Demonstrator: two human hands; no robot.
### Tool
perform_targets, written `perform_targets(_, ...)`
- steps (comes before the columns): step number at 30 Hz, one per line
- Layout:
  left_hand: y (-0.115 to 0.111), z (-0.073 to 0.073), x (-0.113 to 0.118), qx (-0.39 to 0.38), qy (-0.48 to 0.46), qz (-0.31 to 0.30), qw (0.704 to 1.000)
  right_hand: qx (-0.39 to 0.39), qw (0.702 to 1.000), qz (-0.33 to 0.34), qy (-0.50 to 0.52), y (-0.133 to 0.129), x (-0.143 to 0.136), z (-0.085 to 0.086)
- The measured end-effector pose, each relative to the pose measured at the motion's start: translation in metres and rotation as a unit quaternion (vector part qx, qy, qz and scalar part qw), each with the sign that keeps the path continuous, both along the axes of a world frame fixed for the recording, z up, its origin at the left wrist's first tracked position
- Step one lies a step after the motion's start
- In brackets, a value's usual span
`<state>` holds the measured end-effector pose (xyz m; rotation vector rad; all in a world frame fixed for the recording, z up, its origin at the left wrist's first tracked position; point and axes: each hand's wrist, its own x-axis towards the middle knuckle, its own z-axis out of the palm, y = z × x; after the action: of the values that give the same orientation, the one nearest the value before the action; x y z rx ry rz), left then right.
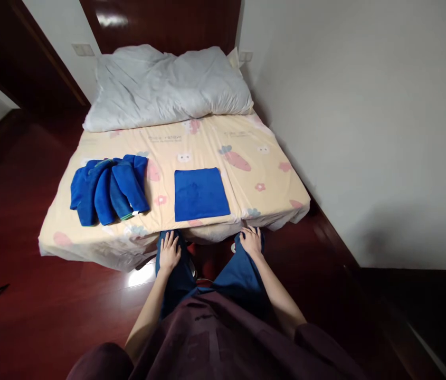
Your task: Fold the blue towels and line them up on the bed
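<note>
My left hand [169, 252] lies flat on my left knee with its fingers apart. On the other knee rests my right hand [252, 241], fingers spread and holding nothing. Just beyond the knees, a blue cloth [201, 195] lies flat as a neat square near the front edge of the bed. To its left sits a bunch of blue cloths [110, 190], rolled or folded and leaning against each other, with a small white tag showing at the lower right. Neither hand touches any of the cloths.
The bed has a cream sheet [262, 163] printed with carrots and flowers. A white pillow or folded quilt [171, 87] lies across its far end, before a dark headboard [163, 26]. A white wall [365, 132] stands close on the right; dark red floor [68, 311] surrounds the bed.
</note>
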<state>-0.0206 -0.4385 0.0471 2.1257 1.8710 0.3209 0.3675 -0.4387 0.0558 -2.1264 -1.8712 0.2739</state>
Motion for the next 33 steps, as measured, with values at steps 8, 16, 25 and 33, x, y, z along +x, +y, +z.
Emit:
perform_targets(8,0.003,0.005,0.001,0.001,-0.016,0.02,1.0,0.015,0.996,-0.089,-0.002,-0.041,0.058,0.001)
perform_targets(16,0.008,0.007,0.003,0.006,-0.029,0.033,0.999,0.037,0.995,-0.076,0.044,-0.023,0.05,0.001)
perform_targets(25,0.066,-0.002,-0.002,0.115,-0.085,-0.054,0.988,0.155,0.978,0.05,0.128,0.031,0.026,-0.009)
perform_targets(33,0.133,-0.015,0.001,0.103,-0.069,-0.139,0.983,0.131,0.969,0.14,0.156,0.081,0.004,-0.015)
